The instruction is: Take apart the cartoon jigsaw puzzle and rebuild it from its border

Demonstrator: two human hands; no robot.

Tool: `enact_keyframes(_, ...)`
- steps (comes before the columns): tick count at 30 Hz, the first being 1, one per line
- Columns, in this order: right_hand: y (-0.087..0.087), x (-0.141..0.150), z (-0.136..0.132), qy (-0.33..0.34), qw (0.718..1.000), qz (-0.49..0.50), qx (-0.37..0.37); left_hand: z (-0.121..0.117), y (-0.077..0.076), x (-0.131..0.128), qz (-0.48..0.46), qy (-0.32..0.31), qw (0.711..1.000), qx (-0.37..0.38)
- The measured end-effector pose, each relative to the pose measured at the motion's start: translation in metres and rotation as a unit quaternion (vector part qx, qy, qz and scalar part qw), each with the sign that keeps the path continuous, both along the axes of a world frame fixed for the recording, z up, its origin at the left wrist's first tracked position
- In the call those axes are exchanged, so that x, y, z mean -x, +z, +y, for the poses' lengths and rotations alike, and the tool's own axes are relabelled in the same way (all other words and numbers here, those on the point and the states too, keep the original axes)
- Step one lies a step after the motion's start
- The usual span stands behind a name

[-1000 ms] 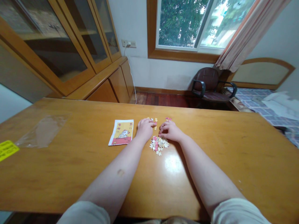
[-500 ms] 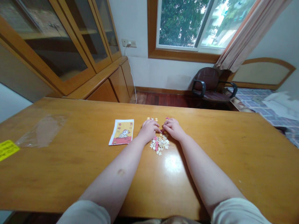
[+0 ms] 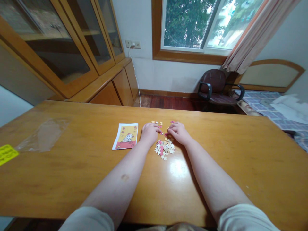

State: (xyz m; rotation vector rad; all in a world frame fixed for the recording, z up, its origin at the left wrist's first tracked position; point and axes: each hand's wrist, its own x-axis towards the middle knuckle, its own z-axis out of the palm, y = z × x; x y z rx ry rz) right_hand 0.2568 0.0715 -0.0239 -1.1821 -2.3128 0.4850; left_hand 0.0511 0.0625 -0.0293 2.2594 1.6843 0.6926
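Observation:
My left hand (image 3: 150,132) rests on the table with its fingers curled and closed at a small pink jigsaw puzzle piece (image 3: 161,133). Facing it, my right hand (image 3: 179,132) pinches another pink puzzle piece (image 3: 166,134) between thumb and fingers, partly hidden. Just in front of both hands lies a loose pile of puzzle pieces (image 3: 166,148), mostly pale backs with some pink and yellow. Several more pieces (image 3: 157,123) are scattered beyond my left hand, and a pink one (image 3: 172,122) lies beyond my right fingers.
Left of my left hand lies a printed picture card (image 3: 126,137) with a white animal on yellow and pink. A clear plastic bag (image 3: 44,134) and a yellow label (image 3: 8,154) are farther left on the wooden table (image 3: 231,154). An office chair (image 3: 214,85) stands past its far edge.
My left hand has drawn back slightly to the left, uncovering pink pieces between the hands. My right hand stays almost where it was.

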Motion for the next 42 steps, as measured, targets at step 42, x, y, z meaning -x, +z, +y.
enact_keyframes(42,0.008,0.006,-0.009,-0.034,0.993,-0.115,-0.006,-0.004,0.006,-0.002,-0.005,0.020,1.000,-0.020)
